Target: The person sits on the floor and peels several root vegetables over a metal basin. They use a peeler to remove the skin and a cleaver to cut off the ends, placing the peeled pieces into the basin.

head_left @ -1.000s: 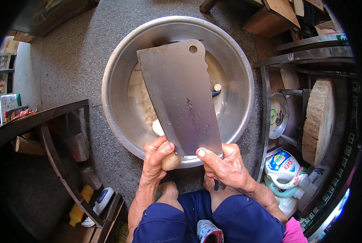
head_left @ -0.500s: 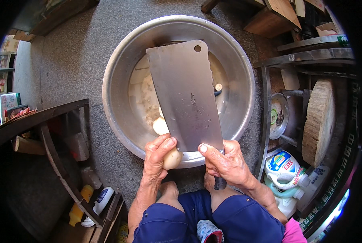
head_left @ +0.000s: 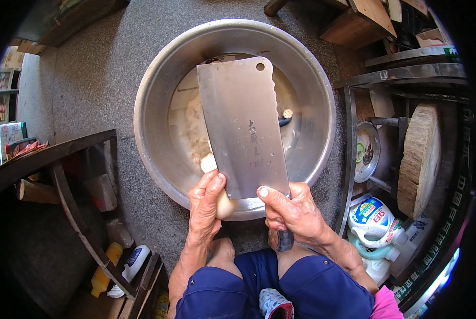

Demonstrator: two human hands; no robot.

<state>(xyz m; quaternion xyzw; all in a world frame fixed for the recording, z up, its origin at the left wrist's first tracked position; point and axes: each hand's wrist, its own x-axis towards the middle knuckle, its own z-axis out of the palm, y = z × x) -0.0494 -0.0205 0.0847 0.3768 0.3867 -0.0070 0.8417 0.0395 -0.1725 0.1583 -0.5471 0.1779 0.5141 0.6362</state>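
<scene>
My right hand is closed round the dark handle of a cleaver. Its broad steel blade points away from me over a metal basin, with a wavy right edge and a hole near the far corner. In my left hand is a pale, smooth root vegetable with bulging ends; its exact kind I cannot tell. The blade's left edge lies against my left fingers and covers part of the vegetable. Cloudy water and pale scraps lie in the basin, beside a dark object with a round light end.
A wooden rack holding bottles stands at the left. On the right are a metal-framed rack, a thick round chopping block, a small metal bowl and white detergent jugs. A wooden box stands at the far right.
The cleaver has shifted slightly, its handle end moving a little left and its far end slightly nearer. My left hand and the vegetable have moved up a little. Both grips are the same.
</scene>
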